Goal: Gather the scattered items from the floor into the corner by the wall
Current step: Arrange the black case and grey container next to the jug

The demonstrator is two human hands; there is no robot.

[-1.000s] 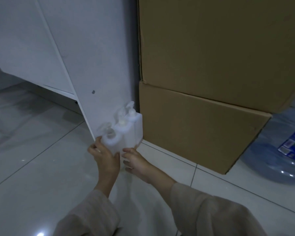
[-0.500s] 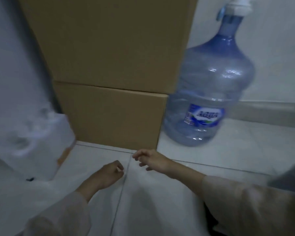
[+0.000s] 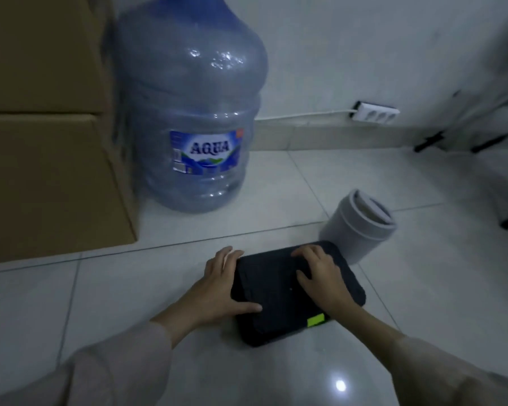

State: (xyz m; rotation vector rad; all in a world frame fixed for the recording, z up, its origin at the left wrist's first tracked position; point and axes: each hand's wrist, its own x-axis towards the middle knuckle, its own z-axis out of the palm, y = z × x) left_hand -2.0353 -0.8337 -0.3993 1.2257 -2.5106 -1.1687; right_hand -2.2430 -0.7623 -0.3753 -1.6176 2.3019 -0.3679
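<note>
Black pouch (image 3: 279, 291) on floor tiles, left hand (image 3: 217, 284) at its edge, right hand (image 3: 323, 278) on top

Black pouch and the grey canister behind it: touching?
Cannot tell. In the head view the black pouch's far corner meets the grey canister's base outline, but overlap hides any contact or gap. Both lie on the floor.
</note>
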